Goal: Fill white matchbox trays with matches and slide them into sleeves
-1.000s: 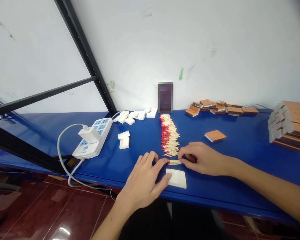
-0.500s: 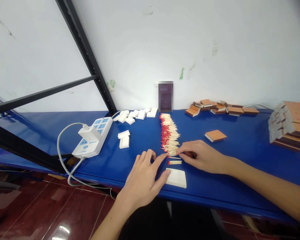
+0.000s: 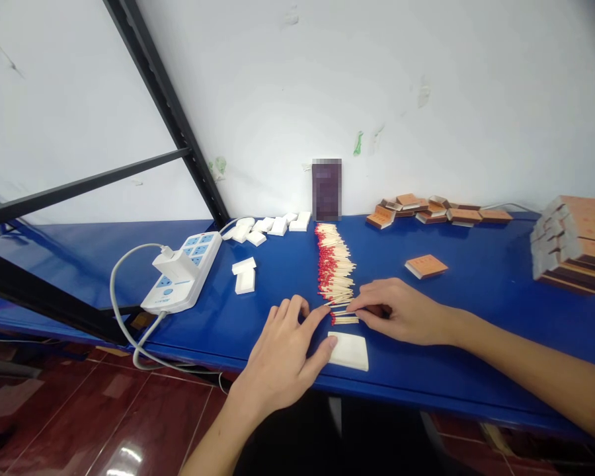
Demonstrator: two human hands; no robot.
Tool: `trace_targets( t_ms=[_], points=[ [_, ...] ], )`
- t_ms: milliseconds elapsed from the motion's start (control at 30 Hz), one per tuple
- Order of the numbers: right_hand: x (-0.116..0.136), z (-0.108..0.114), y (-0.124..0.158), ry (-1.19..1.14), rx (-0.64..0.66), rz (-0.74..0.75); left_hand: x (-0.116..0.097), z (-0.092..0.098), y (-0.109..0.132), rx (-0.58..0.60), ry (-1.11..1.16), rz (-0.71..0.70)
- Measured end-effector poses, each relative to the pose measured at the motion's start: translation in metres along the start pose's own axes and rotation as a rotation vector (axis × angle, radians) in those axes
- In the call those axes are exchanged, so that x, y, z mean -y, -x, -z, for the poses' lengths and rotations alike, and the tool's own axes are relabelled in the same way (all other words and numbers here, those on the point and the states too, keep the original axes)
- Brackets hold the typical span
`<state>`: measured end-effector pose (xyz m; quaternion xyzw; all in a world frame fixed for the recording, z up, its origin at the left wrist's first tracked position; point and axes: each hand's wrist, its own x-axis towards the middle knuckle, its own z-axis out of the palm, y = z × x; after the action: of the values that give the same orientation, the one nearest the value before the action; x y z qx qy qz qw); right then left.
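Note:
A long pile of red-headed matches (image 3: pixel 334 261) runs from the wall toward me, heads to the left. Nearest me lies a small separate row of matches (image 3: pixel 344 319). My left hand (image 3: pixel 290 354) rests with thumb and index finger apart, the index fingertip at the heads of the nearest loose matches. Its thumb touches the corner of a white match tray (image 3: pixel 350 351) in front of the row. At the bare wooden ends, my right hand (image 3: pixel 399 311) has thumb and index finger pinched on a match (image 3: pixel 341 312); the fingertips hide its end.
White trays (image 3: pixel 245 280) lie left of the pile and more by the wall. An orange matchbox sleeve (image 3: pixel 426 266) lies to the right, others (image 3: pixel 463 216) behind it, and a stack (image 3: pixel 575 244) stands far right. A power strip (image 3: pixel 183 274) with a cable lies left.
My right hand has moved slightly left and toward me along the match ends. A loose match now lies closer to the small row. My left hand has stayed nearly still.

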<state>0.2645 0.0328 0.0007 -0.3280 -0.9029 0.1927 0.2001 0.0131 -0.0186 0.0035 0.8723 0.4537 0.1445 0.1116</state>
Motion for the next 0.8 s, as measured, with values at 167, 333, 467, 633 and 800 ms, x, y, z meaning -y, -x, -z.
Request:
trace_targets(
  t_ms=[167,333,467,633,800],
  points=[
    [-0.0013,-0.0014,0.0007,-0.014,-0.057,0.005,0.0003,0.0004,-0.0002,0.016,0.022,0.005],
    [-0.0056,-0.0042,-0.0002,0.013,-0.122,-0.040,0.0009,0.0004,0.0003,0.028,0.030,-0.007],
    [-0.0055,-0.0045,-0.0010,0.032,-0.129,-0.044,0.0015,-0.0006,0.0004,0.029,0.033,-0.004],
    [-0.0038,-0.0029,-0.0016,0.031,-0.143,-0.058,0.0018,-0.0003,0.0003,0.027,0.026,-0.005],
    [-0.0060,-0.0043,-0.0016,0.041,-0.145,-0.076,0.0016,0.0010,0.0006,0.037,0.029,-0.028]
  ],
)
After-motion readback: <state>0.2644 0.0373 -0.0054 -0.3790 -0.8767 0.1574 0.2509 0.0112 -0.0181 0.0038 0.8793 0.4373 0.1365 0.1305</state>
